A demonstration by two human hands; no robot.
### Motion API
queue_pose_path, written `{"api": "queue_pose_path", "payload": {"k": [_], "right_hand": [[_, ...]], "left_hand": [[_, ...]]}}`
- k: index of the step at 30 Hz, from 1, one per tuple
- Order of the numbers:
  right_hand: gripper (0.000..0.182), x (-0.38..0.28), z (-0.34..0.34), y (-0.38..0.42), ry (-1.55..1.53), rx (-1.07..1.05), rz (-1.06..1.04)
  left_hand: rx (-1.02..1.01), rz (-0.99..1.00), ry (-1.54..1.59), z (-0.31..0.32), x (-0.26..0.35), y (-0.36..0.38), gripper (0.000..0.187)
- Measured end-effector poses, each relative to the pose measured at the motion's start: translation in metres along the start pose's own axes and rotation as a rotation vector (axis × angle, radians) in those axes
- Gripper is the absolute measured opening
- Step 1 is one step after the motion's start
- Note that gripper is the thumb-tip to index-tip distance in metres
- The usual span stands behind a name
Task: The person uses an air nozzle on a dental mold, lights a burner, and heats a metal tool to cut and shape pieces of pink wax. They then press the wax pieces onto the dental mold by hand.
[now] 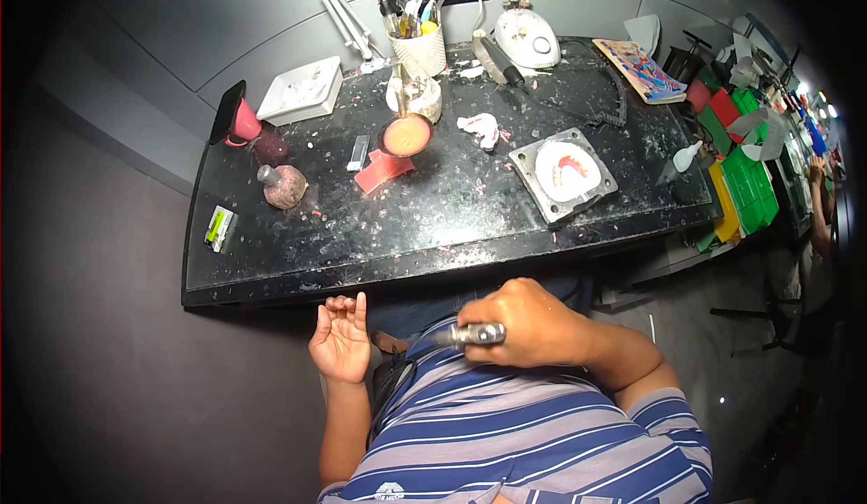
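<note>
My right hand (524,323) is closed around a metal tool (479,333) in front of my striped shirt; the tool's left end is blurred. To its left, my left hand (343,337) is palm up with its fingers apart and nothing in it. Both hands are in front of the black workbench (406,256), below its near edge. On the bench, a dental model with red material (567,172) sits in a grey metal flask (553,215). A round dish of orange material (406,135) stands near a pink wax sheet (384,172).
Along the bench's back are a white tray (301,93), a cup of tools (420,52), a handpiece (498,60) and a white device (527,38). A round-bodied burner (284,186) is at left. Green bins (751,188) are at right; another person's arm (818,197) shows beyond.
</note>
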State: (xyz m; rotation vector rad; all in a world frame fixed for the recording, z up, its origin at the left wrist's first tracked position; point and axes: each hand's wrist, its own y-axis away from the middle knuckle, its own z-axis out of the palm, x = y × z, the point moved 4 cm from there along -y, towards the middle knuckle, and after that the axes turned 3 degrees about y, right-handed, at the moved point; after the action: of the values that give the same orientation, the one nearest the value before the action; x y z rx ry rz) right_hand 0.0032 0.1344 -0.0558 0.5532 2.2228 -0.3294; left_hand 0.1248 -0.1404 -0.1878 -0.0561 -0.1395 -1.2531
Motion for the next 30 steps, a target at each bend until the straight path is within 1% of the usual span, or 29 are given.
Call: {"api": "queue_pose_path", "payload": {"k": [1, 4, 6, 9, 10, 13, 16, 18, 19, 21, 23, 24, 25, 30], "right_hand": [[0.018, 0.003, 0.000, -0.002, 0.035, 0.066, -0.009], [0.019, 0.001, -0.001, -0.003, 0.010, 0.031, -0.022], [0.019, 0.000, 0.002, -0.003, 0.007, 0.004, -0.048], [0.019, 0.002, 0.000, -0.006, 0.026, -0.005, -0.035], [0.019, -0.001, -0.001, -0.003, -0.074, -0.049, -0.056], [0.019, 0.003, -0.005, 0.003, -0.077, -0.050, -0.056], [0.021, 0.015, -0.042, 0.025, -0.149, 0.078, 0.061], [0.021, 0.025, -0.068, 0.052, -0.201, 0.185, 0.140], [0.021, 0.028, -0.081, 0.068, -0.210, 0.243, 0.192], [0.017, 0.035, -0.101, 0.105, -0.139, 0.487, 0.334], [0.014, 0.035, -0.119, 0.138, -0.068, 0.677, 0.513], [0.011, 0.041, -0.125, 0.154, -0.086, 0.737, 0.596], [0.010, 0.044, -0.127, 0.163, -0.030, 0.861, 0.575], [0.011, 0.058, -0.129, 0.178, 0.030, 0.930, 0.613]], "left_hand": [[0.005, -0.004, -0.004, -0.002, 0.001, 0.001, 0.027], [0.000, -0.017, 0.028, -0.005, 0.002, -0.001, 0.029], [-0.072, -0.046, 0.045, -0.003, 0.002, -0.001, 0.032], [-0.074, -0.032, 0.005, -0.001, 0.001, -0.001, 0.035], [-0.076, -0.032, 0.006, 0.001, 0.000, -0.002, 0.035], [-0.062, -0.054, -0.026, 0.004, -0.002, 0.001, 0.040], [-0.021, -0.058, -0.041, 0.003, -0.002, -0.001, 0.042], [-0.085, -0.075, -0.079, 0.003, 0.001, -0.002, 0.045], [-0.085, -0.069, -0.081, 0.004, 0.001, -0.003, 0.045], [-0.088, -0.061, -0.100, 0.003, 0.002, -0.006, 0.044], [-0.082, -0.059, -0.122, 0.004, 0.003, -0.010, 0.043], [-0.083, -0.066, -0.129, 0.004, 0.002, -0.013, 0.042], [-0.085, -0.073, -0.139, 0.005, 0.001, -0.015, 0.042], [-0.094, -0.109, -0.162, 0.008, -0.004, -0.024, 0.041]]}}
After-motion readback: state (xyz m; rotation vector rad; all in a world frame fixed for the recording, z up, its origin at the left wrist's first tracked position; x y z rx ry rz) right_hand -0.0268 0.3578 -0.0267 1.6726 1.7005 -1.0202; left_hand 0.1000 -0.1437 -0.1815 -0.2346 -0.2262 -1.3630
